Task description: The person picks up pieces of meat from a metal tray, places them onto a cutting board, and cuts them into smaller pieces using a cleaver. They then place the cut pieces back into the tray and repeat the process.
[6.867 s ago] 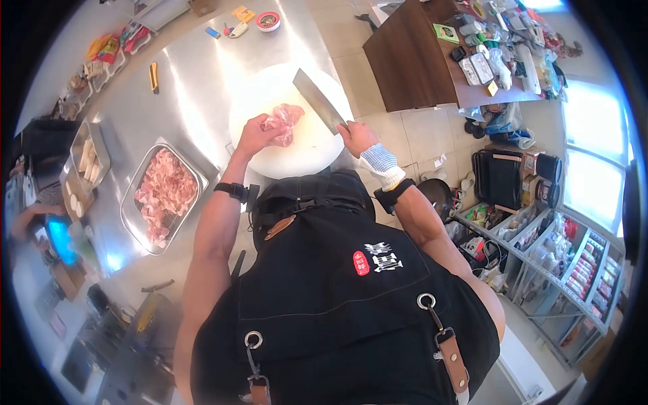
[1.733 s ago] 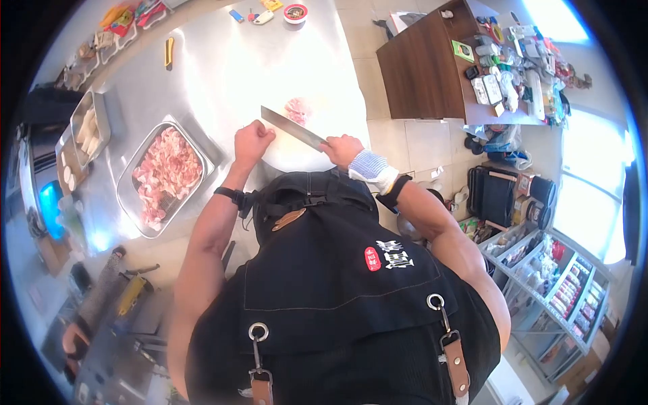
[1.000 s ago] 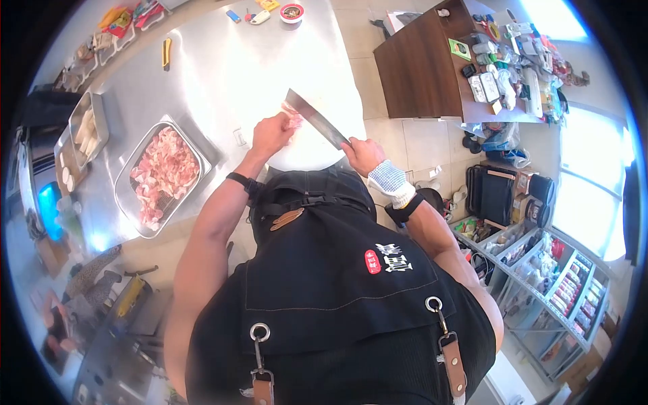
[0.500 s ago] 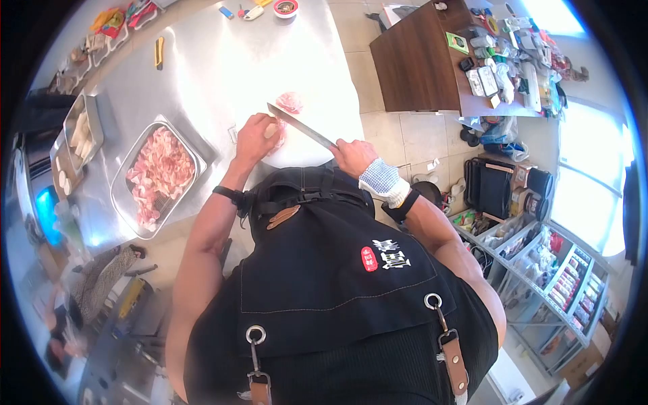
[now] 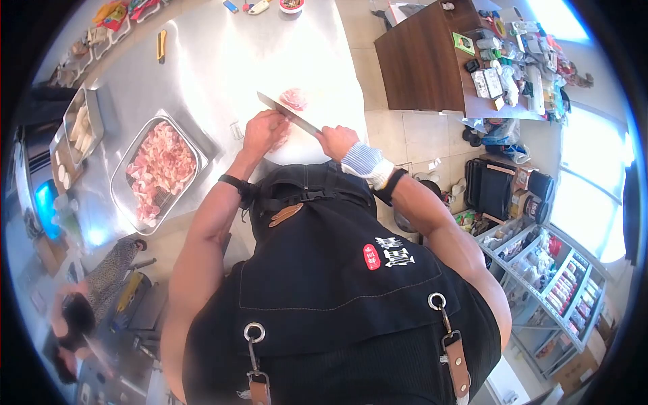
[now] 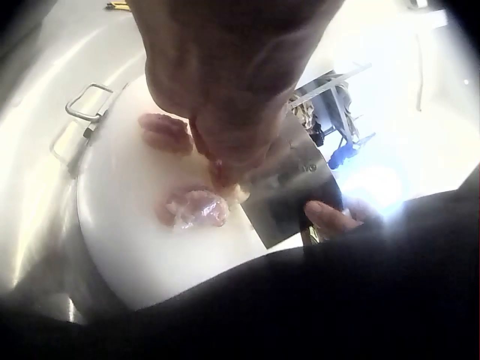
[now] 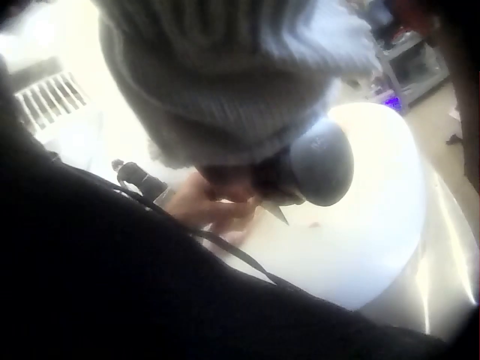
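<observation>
In the head view my right hand grips the cleaver, its blade slanting up and left over the white round board. My left hand is curled close beside the blade, and in the left wrist view this hand pinches a bit of meat against the cleaver's side. Two other pieces, one darker and one glossy, lie on the board. A knit cuff and the handle's black round end fill much of the right wrist view.
A metal tray of meat pieces stands left on the steel table. Farther left is a smaller tray. A yellow cutter and a red-rimmed bowl lie toward the far side. Another person is at lower left.
Since half a second ago, the cleaver and right hand have shifted slightly left, and the left hand's fingers have moved right, nearer the blade. Earlier, the left hand held a larger piece of meat.
</observation>
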A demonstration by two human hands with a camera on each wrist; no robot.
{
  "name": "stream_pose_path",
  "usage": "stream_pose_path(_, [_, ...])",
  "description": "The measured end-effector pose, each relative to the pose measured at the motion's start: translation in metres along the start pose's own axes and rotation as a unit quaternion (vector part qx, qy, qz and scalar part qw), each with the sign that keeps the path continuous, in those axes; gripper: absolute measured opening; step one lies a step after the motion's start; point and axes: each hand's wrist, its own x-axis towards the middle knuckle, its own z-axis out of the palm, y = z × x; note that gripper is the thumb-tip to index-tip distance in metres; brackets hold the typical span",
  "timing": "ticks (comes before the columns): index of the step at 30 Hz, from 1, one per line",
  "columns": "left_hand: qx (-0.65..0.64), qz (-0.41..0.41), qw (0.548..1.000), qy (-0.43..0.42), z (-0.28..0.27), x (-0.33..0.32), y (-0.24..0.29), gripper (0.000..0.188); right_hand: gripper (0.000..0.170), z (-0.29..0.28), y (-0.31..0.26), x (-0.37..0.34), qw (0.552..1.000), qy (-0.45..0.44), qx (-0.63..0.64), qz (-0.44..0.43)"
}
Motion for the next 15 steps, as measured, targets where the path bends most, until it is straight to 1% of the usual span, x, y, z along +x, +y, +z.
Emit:
stream_pose_path(2, [-0.002, -0.006, 1.0, -0.005, 0.0, 0.0, 0.0, 0.026, 0.045, 0.003, -0.016, 0.018, 1.0, 0.01, 0.001, -0.006])
stream_pose_path(5, [-0.012, 0.011, 1.0, -0.027, -0.007, 0.0, 0.001, 0.027, 0.044, -0.003, -0.044, 0.047, 0.999, 0.027, 0.02, -0.026])
stream_pose_path(8, [0.016, 0.026, 0.998, -0.05, -0.005, 0.001, -0.003, 0.028, 0.044, -0.005, -0.051, 0.052, 0.999, 0.03, 0.022, -0.036])
stream_pose_path(9, [0.013, 0.029, 0.998, -0.054, -0.005, 0.001, -0.002, 0.028, 0.043, -0.005, -0.05, 0.054, 0.999, 0.027, 0.017, -0.04])
stream_pose_path(12, [0.019, 0.035, 0.998, -0.053, -0.009, 0.001, -0.003, 0.028, 0.047, 0.001, -0.039, 0.041, 1.0, 0.01, 0.017, -0.013])
stream_pose_path(15, [0.036, 0.026, 0.998, -0.052, -0.01, -0.001, -0.002, 0.028, 0.045, 0.014, -0.01, 0.008, 1.0, -0.012, -0.003, 0.014])
